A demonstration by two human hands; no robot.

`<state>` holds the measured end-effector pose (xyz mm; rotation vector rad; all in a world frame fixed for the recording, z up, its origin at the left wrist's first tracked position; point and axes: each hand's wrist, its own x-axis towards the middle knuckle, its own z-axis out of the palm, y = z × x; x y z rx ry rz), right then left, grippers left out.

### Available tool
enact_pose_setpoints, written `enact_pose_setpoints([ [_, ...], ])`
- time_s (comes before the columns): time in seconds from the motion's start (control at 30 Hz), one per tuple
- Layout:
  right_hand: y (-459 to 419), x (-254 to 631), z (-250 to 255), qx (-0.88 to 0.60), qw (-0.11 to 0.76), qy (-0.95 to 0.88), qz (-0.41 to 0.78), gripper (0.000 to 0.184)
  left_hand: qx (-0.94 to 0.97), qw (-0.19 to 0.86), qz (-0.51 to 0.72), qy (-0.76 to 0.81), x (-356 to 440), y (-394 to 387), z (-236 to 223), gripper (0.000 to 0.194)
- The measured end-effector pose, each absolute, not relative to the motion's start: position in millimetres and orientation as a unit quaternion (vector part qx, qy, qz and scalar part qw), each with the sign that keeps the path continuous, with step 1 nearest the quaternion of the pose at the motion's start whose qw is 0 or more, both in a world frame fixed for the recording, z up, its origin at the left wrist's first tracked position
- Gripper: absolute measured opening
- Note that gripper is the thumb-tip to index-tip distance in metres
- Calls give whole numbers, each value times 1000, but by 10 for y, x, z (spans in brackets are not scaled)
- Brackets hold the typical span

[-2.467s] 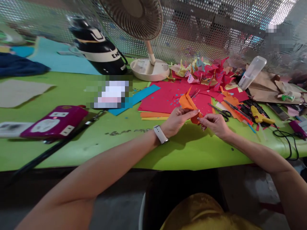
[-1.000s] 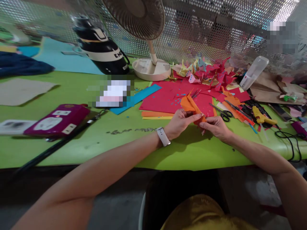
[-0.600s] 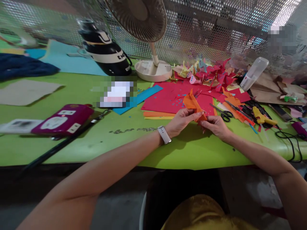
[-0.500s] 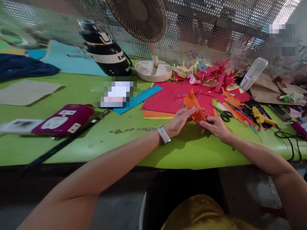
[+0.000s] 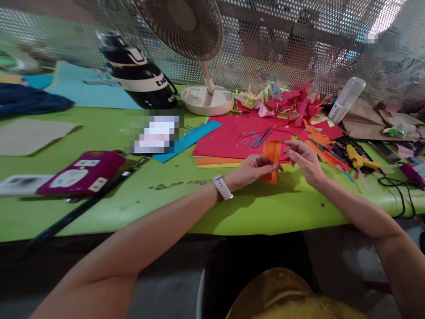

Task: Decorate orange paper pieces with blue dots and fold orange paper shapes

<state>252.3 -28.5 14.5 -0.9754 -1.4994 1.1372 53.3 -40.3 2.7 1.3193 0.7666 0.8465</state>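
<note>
My left hand (image 5: 252, 172), with a pale watch (image 5: 223, 188) on its wrist, is closed on a piece of folded orange paper (image 5: 271, 154) between thumb and fingers. The paper stands upright as a narrow creased strip just above the green table. To its right is my right hand (image 5: 306, 163), fingers apart, their tips beside the strip's upper right edge; whether they touch it I cannot tell. Behind the strip lie red paper sheets (image 5: 215, 141) scattered with small blue bits, and tweezers (image 5: 265, 135) rest on them.
A pile of folded paper shapes (image 5: 299, 104) lies at the back. On the right are a yellow glue gun (image 5: 360, 157), a clear bottle (image 5: 348, 99) and a cable. Leftward stand a fan (image 5: 207, 99) and a dark flask (image 5: 142, 82), with a phone (image 5: 156, 135) and purple power strip (image 5: 83, 173).
The orange paper has gone from a wide, angled shape to a narrow upright strip. My right hand has let go of its lower edge and moved up and right, now covering the black scissors.
</note>
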Motion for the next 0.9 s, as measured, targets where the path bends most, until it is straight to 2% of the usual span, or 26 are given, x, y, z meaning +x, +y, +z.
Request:
enact_pose_setpoints([
  [0.13,-252,2480,49,-370,488,-634,473,42,608,652,321,321,568,-446,28,34],
  [0.23,-235,2481,0,-379,525,-603,466,38,581,669,336,319,589,-457,30,37],
  [0.33,-214,2513,0,-409,563,-567,442,43,548,695,340,319,590,-460,35,40],
  [0.47,-188,2549,31,-425,595,-530,430,41,546,681,365,325,569,-446,55,37],
  [0.73,-203,2554,89,-400,622,-511,438,32,534,647,410,357,533,-388,67,29],
  [0.9,-223,2554,94,-418,595,-544,418,33,529,651,414,353,533,-388,45,31],
])
